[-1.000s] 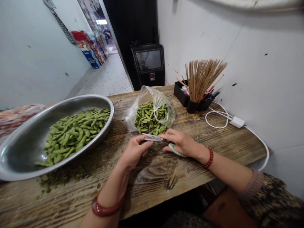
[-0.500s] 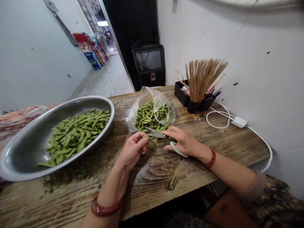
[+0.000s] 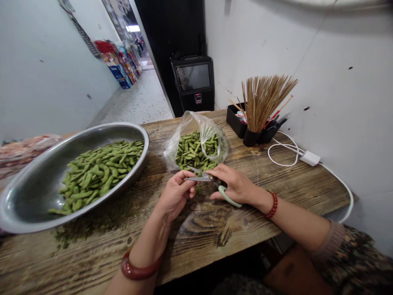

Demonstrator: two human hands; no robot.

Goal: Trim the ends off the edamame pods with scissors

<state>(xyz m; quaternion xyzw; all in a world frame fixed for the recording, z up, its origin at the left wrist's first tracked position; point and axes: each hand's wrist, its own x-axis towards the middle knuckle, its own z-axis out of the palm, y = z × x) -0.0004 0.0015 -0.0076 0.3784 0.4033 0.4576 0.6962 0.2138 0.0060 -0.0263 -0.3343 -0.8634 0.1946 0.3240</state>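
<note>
My right hand [image 3: 235, 184] is wrapped around scissors [image 3: 201, 178] with pale green handles. Their blades stand apart and point left, at the fingertips of my left hand [image 3: 178, 190]. Thumb and fingers of that hand are pinched together on an edamame pod, almost wholly hidden by the fingers. Just beyond both hands, a clear plastic bag [image 3: 175, 143] lies with its mouth towards me, full of green edamame pods [image 3: 193, 149]. To the left, a large oval metal basin [image 3: 33, 196] holds a heap of edamame pods [image 3: 101, 172].
Green trimmings [image 3: 92, 225] litter the wooden table [image 3: 208, 262] below the basin. Thin sticks [image 3: 264, 102] stand in a black holder [image 3: 251, 138] at the back right, beside a white cable with an adapter [image 3: 310, 158]. A pinkish bagged bundle [image 3: 27, 151] sits at far left.
Both hands stay close together above the table. The scissors' blades have shifted slightly left over the left fingertips, and the green bit seen there earlier is now covered.
</note>
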